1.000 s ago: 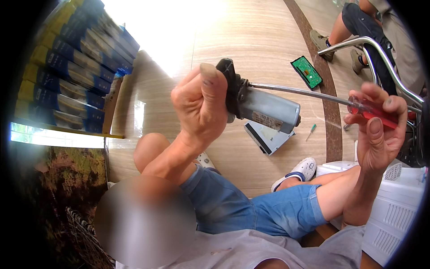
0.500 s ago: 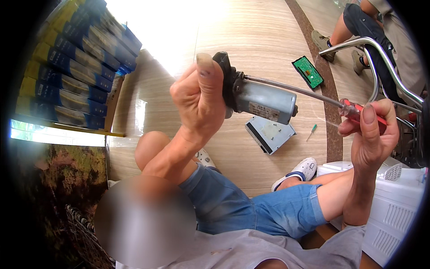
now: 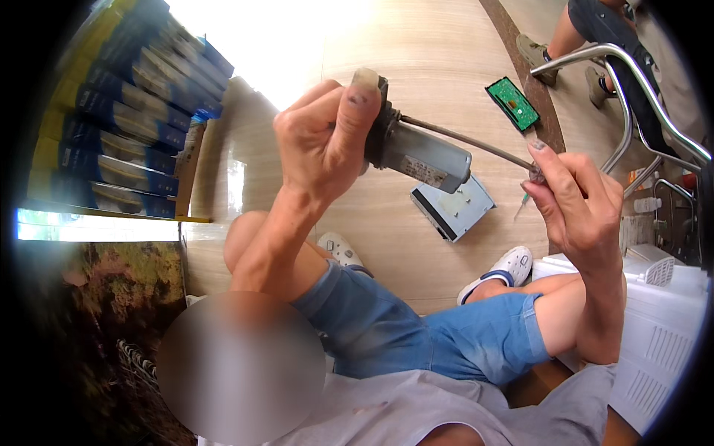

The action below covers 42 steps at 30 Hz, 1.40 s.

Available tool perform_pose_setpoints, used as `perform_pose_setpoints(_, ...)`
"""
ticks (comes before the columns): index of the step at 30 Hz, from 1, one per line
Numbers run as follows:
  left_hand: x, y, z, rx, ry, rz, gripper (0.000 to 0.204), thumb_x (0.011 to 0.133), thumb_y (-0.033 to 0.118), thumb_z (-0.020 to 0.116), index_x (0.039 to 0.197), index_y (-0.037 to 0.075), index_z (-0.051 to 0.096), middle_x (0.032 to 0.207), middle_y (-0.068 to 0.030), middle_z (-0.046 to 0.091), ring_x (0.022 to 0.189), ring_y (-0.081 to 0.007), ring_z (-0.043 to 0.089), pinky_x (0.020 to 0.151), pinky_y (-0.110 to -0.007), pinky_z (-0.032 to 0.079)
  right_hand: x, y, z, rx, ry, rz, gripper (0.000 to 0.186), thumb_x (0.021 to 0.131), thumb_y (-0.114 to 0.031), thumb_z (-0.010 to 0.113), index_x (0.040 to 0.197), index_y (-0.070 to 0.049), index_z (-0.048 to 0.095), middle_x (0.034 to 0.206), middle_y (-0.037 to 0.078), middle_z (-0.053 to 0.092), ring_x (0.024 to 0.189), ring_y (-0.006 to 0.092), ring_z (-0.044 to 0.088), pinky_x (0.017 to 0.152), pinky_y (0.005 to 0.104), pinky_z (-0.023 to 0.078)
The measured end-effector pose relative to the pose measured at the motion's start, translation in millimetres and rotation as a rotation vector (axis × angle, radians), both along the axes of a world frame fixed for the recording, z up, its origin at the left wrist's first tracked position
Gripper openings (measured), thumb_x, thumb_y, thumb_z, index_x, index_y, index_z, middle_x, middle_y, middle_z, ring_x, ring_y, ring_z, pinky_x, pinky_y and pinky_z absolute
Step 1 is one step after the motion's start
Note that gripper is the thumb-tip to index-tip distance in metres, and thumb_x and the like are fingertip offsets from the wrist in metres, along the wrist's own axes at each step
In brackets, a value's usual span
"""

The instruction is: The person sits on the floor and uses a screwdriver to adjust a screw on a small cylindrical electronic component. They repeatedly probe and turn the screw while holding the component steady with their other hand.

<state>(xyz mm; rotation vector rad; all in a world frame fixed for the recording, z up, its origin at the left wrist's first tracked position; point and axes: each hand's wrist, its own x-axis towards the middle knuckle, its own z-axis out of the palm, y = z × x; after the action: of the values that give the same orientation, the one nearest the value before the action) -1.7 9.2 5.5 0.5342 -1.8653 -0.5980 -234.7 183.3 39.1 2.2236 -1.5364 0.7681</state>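
My left fingers [image 3: 354, 115] are clamped on the motor [image 3: 428, 156] at its black end; its long axis points rightward. Right of the motor, my right fingers [image 3: 559, 169] grip the screwdriver [image 3: 468, 141], which runs alongside, roughly parallel, toward that end.

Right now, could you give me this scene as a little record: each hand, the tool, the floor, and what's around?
Left hand: grips the dark end of a motor
Right hand: holds a screwdriver, its handle mostly hidden
Screwdriver shaft: slants up-left to the motor's dark end; whether the tip is seated, cannot tell
Floor: green board, grey box with small bits on top, green-handled tool
Lower right: white case
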Motion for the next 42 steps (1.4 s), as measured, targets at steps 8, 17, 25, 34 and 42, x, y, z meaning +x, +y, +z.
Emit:
perform_pose_setpoints(8,-1.2,9.1,-8.3,-0.059,-0.021,-0.078,0.041,0.094,0.024,0.059,0.060,0.001,0.058,0.053,-0.0031,0.043,0.048,-0.0097,0.038,0.042,-0.028,0.027,-2.3,12.2,-12.1,0.029,0.116,0.069,0.047,0.070,-0.005,0.078,0.115,0.000,0.065,0.067,0.005,0.053,0.049,0.0164,0.046,0.043,0.0281,0.036)
perform_pose_setpoints(17,-0.9,3.2,-16.0,-0.136,0.039,-0.125,0.046,0.096,0.022,0.055,0.056,0.000,0.053,0.050,-0.0010,0.040,0.046,-0.0069,0.032,0.041,-0.027,0.019,8.2,14.6,-10.6,0.077,-0.150,0.058,0.020,0.078,-0.005,0.071,0.097,0.001,0.067,0.067,0.008,0.060,0.047,0.0163,0.051,0.042,0.0273,0.036)
perform_pose_setpoints(25,-2.5,1.9,-13.5,-0.185,0.034,-0.117,0.046,0.097,0.021,0.055,0.055,0.000,0.054,0.050,-0.0003,0.041,0.044,-0.0066,0.033,0.041,-0.026,0.020,12.2,15.1,-21.9,0.238,-0.550,0.065,0.013,0.080,-0.005,0.068,0.093,-0.001,0.067,0.060,0.006,0.057,0.044,0.0152,0.049,0.040,0.0273,0.035)
perform_pose_setpoints(34,-6.6,8.1,-10.1,-0.063,-0.077,-0.081,0.051,0.097,0.026,0.056,0.054,-0.001,0.051,0.050,-0.0009,0.037,0.047,-0.0068,0.030,0.042,-0.028,0.020,10.9,15.2,-23.0,0.113,-0.282,-0.020,0.023,0.073,-0.007,0.075,0.095,-0.002,0.067,0.068,0.007,0.060,0.046,0.0171,0.051,0.042,0.0276,0.039)
perform_pose_setpoints(42,-13.1,6.8,-13.4,0.150,-0.109,-0.057,0.055,0.097,0.034,0.055,0.055,-0.001,0.052,0.050,-0.0001,0.039,0.049,-0.0070,0.033,0.043,-0.028,0.024,7.6,13.3,-3.3,0.774,-1.203,0.016,0.027,0.092,-0.022,0.062,0.099,0.004,0.065,0.070,0.006,0.064,0.047,0.0059,0.051,0.039,0.0201,0.033)
